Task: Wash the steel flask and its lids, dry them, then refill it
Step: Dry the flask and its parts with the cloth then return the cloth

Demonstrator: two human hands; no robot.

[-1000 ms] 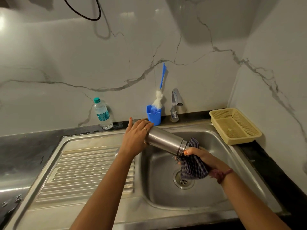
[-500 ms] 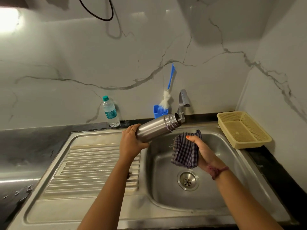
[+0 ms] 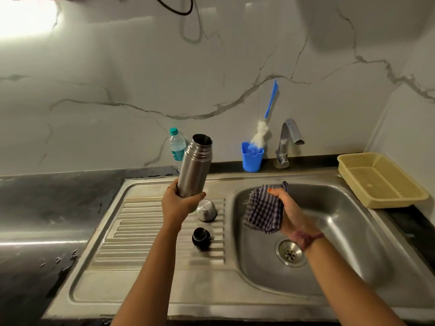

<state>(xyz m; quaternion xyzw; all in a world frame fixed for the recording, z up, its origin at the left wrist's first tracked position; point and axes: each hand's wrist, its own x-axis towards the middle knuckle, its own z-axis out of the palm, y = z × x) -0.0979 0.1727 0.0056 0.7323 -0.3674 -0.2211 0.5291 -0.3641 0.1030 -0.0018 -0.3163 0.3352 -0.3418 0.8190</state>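
Note:
My left hand point(image 3: 180, 203) grips the bottom of the steel flask point(image 3: 195, 164), which stands nearly upright above the drainboard with its open mouth up. My right hand point(image 3: 288, 208) holds a checked cloth point(image 3: 264, 209) over the left side of the sink basin point(image 3: 341, 231), apart from the flask. On the ribbed drainboard point(image 3: 141, 231) rest the steel cup lid point(image 3: 206, 210) and, nearer to me, the black stopper lid point(image 3: 201, 238). A plastic water bottle point(image 3: 177, 147) stands at the wall behind the flask.
A blue cup point(image 3: 251, 158) with a bottle brush point(image 3: 261, 132) stands beside the tap point(image 3: 288, 142). A yellow plastic basket point(image 3: 381, 180) sits on the sink's right rim. The dark counter point(image 3: 47, 208) at left is wet in places. The drain point(image 3: 290, 252) lies below my right wrist.
My left hand has swung the flask from lying tilted toward the tap to nearly upright over the drainboard. The cloth has come off the flask's mouth and stays in my right hand.

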